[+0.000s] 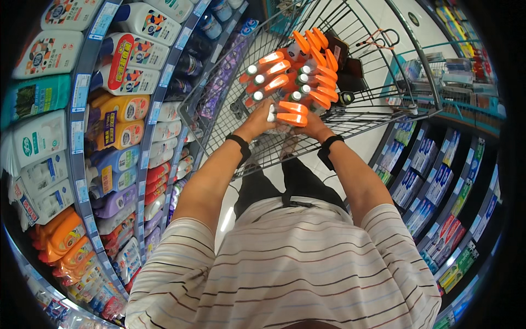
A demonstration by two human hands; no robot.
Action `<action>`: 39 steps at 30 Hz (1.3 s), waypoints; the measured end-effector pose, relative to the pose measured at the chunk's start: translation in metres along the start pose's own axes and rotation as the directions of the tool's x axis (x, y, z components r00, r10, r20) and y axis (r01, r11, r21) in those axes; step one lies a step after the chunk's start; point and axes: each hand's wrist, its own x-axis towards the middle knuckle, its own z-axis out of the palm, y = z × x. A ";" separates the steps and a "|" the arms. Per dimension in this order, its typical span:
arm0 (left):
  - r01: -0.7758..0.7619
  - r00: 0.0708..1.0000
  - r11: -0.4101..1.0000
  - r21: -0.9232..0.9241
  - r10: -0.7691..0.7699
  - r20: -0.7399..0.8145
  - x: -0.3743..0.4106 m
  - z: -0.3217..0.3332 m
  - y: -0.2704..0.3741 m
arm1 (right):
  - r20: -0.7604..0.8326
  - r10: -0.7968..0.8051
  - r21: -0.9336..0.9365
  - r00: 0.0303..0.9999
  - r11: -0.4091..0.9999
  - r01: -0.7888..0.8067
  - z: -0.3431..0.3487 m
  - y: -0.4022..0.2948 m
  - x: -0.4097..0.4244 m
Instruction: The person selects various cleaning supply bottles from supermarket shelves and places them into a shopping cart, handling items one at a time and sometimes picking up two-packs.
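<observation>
Several orange-topped bottles (pixel 321 76) stand grouped in a wire shopping cart (pixel 357 95); some show white caps. At the near side of the group, my left hand (pixel 259 119) and my right hand (pixel 315 125) are on either side of orange-topped bottles (pixel 292 119), and both seem closed around them. A white piece shows beside my left fingers. The lower parts of these bottles and most of my right fingers are hidden. A dark bottle (pixel 346 98) lies at the right of the group, near dark boxes (pixel 351 72).
Shelves of detergent bottles (pixel 123 135) rise close on the left. On the right stand shelves of toothpaste boxes (pixel 437 185) and a teal wire rack (pixel 460 94) of packaged goods. The cart's handle bar (pixel 425 53) curves at the upper right.
</observation>
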 end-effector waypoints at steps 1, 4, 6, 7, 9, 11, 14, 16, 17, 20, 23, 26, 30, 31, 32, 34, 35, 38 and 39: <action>-0.005 1.000 1.000 -0.010 0.005 0.002 0.000 0.000 -0.002 | -0.006 -0.019 -0.053 1.000 0.998 0.019 0.003 0.004 0.002; -0.008 1.000 1.000 -0.028 0.008 0.003 -0.002 0.000 -0.007 | 0.046 -0.014 -0.174 0.999 0.985 0.022 0.005 0.005 0.008; 0.002 1.000 1.000 -0.024 -0.002 -0.005 -0.005 0.003 -0.009 | 0.093 0.025 -0.228 0.995 0.974 -0.004 0.008 0.008 0.011; 0.004 1.000 1.000 -0.011 -0.004 -0.006 -0.007 0.004 -0.010 | 0.115 0.048 -0.228 0.992 0.974 -0.020 0.012 0.010 0.013; 0.009 1.000 1.000 0.016 -0.009 -0.010 -0.012 0.004 -0.011 | 0.137 0.065 -0.228 0.988 0.973 -0.033 0.014 0.010 0.015; 0.014 1.000 0.999 0.030 -0.014 0.003 -0.014 0.003 -0.012 | 0.138 0.056 -0.227 0.989 0.974 -0.024 0.012 0.003 0.011; -0.009 1.000 0.999 0.041 0.009 0.016 -0.011 0.001 -0.013 | 0.106 0.002 -0.109 0.994 0.994 0.010 0.006 -0.004 0.005; -0.037 0.998 0.998 0.051 0.035 0.051 -0.007 -0.002 -0.007 | 0.082 -0.005 -0.132 0.997 0.991 0.015 0.010 0.005 0.004; -0.053 0.996 0.997 0.060 0.048 0.081 -0.005 -0.005 -0.005 | 0.070 -0.008 -0.143 0.998 0.990 0.018 0.013 0.010 0.003; -0.053 0.990 0.995 0.085 0.041 0.136 -0.005 -0.014 -0.004 | 0.142 0.021 -0.122 0.990 0.993 -0.003 0.009 0.006 0.002; -0.079 0.984 0.987 0.138 0.055 0.167 -0.005 -0.016 -0.010 | 0.114 -0.101 -0.035 0.988 0.994 0.106 0.014 0.010 -0.001; -0.098 0.980 0.979 0.181 0.064 0.189 -0.005 -0.021 -0.010 | 0.181 -0.012 -0.093 0.983 0.995 0.029 0.017 0.013 -0.002; -0.091 0.979 0.968 0.235 0.044 0.197 -0.013 -0.017 -0.021 | 0.279 0.130 -0.333 0.951 0.943 -0.031 0.027 0.022 0.005; -0.081 0.984 0.965 0.249 0.038 0.173 -0.014 -0.015 -0.021 | 0.305 0.147 -0.309 0.941 0.950 -0.048 0.026 0.024 0.006; -0.071 0.989 0.962 0.262 0.033 0.148 -0.014 -0.012 -0.020 | 0.331 0.162 -0.285 0.930 0.956 -0.065 0.024 0.025 0.006; -0.033 0.995 0.960 0.279 0.006 0.097 -0.015 -0.011 -0.017 | 0.278 0.069 -0.209 0.958 0.978 -0.010 0.019 0.019 0.001; -0.009 0.997 0.960 0.280 -0.013 0.075 -0.014 -0.012 -0.015 | 0.270 0.111 -0.247 0.956 0.968 -0.043 0.016 0.014 0.000; 0.063 0.997 0.958 0.280 -0.072 0.022 -0.017 -0.016 -0.004 | 0.232 0.131 -0.325 0.964 0.944 -0.050 -0.003 -0.003 -0.005; 0.087 0.996 0.955 0.284 -0.092 0.006 -0.020 -0.020 -0.002 | 0.239 0.115 -0.346 0.964 0.938 -0.026 -0.009 -0.012 -0.007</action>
